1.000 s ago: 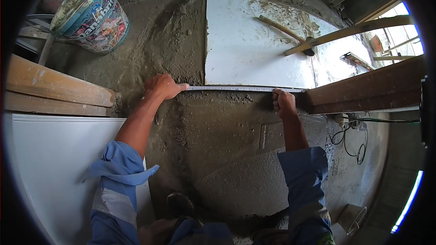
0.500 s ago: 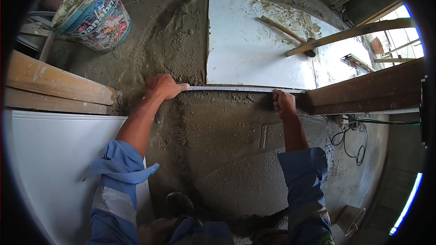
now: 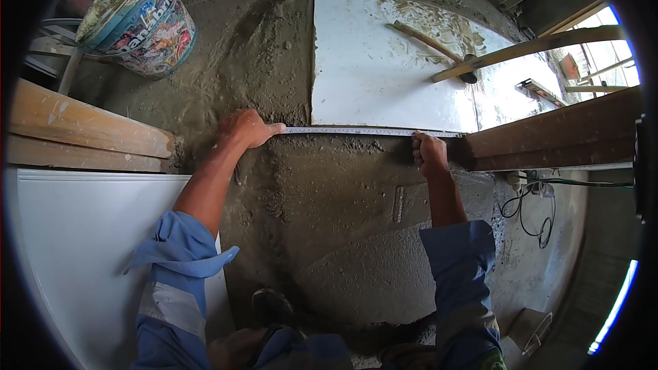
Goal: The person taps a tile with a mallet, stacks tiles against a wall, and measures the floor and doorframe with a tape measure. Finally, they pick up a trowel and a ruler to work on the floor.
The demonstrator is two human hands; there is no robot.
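A white measuring tape (image 3: 356,131) is stretched level along the near edge of a large white floor tile (image 3: 384,75). My left hand (image 3: 248,129) is closed on the tape's left part, thumb pointing right along it. Further right, my right hand (image 3: 430,153) grips the tape with curled fingers, close to the brown door frame (image 3: 548,133). The tape's right end reaches that frame. Beneath both hands lies rough, grey mortar (image 3: 329,171). On the tile rests a mallet (image 3: 432,46) with a wooden handle and a dark head, partly behind a wooden strip.
A mortar-smeared paint bucket (image 3: 154,27) stands at the upper left. A wooden jamb (image 3: 89,123) and a white door (image 3: 103,247) flank my left arm. The curved wooden strip (image 3: 534,53) crosses above the tile; a spirit level (image 3: 541,92) lies nearby. Dark cables (image 3: 528,212) hang at right.
Both hands keep their hold on the tape, which stays stretched in nearly the same place. The view has shifted very slightly.
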